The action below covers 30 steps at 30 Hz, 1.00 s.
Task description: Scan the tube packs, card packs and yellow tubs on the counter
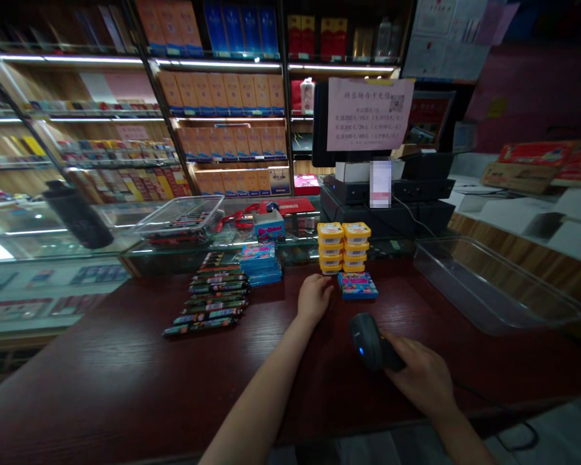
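In my right hand I grip a black handheld barcode scanner with a small blue light, its head pointing forward and left. My left hand rests on the counter with its fingers curled, and nothing shows in it. Just beyond it, yellow tubs stand in two stacks with barcodes facing me. A blue patterned packet lies in front of them, right of my left hand. Further left are a pile of similar blue packets and a fanned row of dark slim packs.
A clear plastic bin sits at the right, and a clear lidded box at the back left. Behind the tubs are a monitor with a paper sign and black till equipment. A dark bottle stands far left.
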Tool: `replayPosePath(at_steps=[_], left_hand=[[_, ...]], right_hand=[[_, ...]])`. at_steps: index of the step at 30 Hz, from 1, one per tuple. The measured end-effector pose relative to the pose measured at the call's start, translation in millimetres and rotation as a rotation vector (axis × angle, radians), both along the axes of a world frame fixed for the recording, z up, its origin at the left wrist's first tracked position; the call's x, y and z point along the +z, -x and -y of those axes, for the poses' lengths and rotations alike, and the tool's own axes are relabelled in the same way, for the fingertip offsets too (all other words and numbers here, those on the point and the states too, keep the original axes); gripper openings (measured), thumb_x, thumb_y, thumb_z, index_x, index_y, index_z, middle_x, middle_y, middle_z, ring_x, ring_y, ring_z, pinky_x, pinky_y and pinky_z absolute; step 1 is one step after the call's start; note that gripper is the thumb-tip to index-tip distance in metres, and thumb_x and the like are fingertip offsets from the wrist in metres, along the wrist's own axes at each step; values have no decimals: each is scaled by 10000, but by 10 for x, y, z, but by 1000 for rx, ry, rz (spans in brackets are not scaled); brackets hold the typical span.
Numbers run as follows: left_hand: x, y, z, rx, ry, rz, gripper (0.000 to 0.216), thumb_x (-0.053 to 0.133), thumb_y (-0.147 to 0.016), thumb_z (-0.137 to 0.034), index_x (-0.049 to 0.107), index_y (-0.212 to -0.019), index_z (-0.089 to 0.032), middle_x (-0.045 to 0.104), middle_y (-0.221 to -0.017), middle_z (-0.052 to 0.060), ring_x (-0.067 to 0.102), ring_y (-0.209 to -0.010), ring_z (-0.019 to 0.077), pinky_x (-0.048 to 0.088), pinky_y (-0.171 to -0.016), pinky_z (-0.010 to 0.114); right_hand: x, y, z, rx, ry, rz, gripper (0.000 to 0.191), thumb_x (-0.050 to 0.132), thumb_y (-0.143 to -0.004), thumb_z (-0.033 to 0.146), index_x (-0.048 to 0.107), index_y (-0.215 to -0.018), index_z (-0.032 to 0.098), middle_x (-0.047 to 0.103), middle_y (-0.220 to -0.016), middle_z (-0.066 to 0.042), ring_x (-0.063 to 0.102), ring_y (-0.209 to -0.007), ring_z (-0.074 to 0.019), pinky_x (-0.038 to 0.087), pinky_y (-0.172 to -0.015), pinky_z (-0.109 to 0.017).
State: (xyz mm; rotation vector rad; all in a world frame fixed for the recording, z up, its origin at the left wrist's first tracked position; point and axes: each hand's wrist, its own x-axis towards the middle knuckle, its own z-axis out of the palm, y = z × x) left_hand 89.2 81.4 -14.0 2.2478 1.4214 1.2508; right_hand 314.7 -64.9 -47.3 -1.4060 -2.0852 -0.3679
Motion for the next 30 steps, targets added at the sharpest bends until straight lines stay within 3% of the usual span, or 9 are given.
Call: replayPosePath(at_steps=[5, 9, 16, 23, 27, 30], left_hand=[[485, 544, -19, 426, -159, -87, 333, 545, -805, -193, 644, -1119, -236, 555, -1157, 133, 458, -1139, 329, 328, -998, 497], [622, 900, -145, 654, -158, -203, 446, 628, -745, -187, 594, -1186, -241, 470, -1310, 156, 357, -1250, 382, 200, -1049, 579], [644, 1108, -270, 619, -59, -498, 252, 621, -780, -236, 678, -1025, -255, 623, -1059, 102, 518, -1051, 306, 253, -1028, 544], [899, 1158, -43, 621, -232, -592, 223, 473, -884, -240, 683, -956, -268, 639, -1018, 89, 490, -1021, 282, 358, -861, 426], [1005, 1135, 99, 555, -331, -336, 182, 504, -876, -266, 669, -953, -249, 641, -942, 83, 523, -961, 254, 390, -825, 384], [898, 981, 145, 424, -289, 195, 168, 553, -843, -327, 649, -911, -206, 631, -877, 53, 580, -860, 204, 453, -784, 340]], right_hand=[[-51, -26, 0, 21, -15, -28, 381, 555, -797, 203, 568, -1177, 213, 714, -1006, -38, 677, -846, -195, 499, -720, -295], [-62, -17, 9, 38, -7, -45, 378, 549, -809, 203, 557, -1187, 201, 708, -1025, -44, 674, -869, -192, 500, -737, -297], [-66, 10, 12, 20, -10, -76, 367, 530, -812, 190, 569, -1177, 208, 710, -1021, -36, 673, -874, -191, 498, -742, -294], [-76, -8, -3, 37, 12, -68, 385, 536, -811, 188, 557, -1195, 209, 706, -1033, -41, 671, -885, -191, 496, -758, -288], [-62, 6, 7, 32, 7, -84, 351, 520, -826, 199, 574, -1173, 213, 709, -1020, -40, 674, -869, -191, 495, -744, -287], [-62, 13, 19, 32, 11, -94, 361, 520, -827, 207, 570, -1184, 213, 709, -1021, -39, 675, -871, -192, 498, -737, -287]])
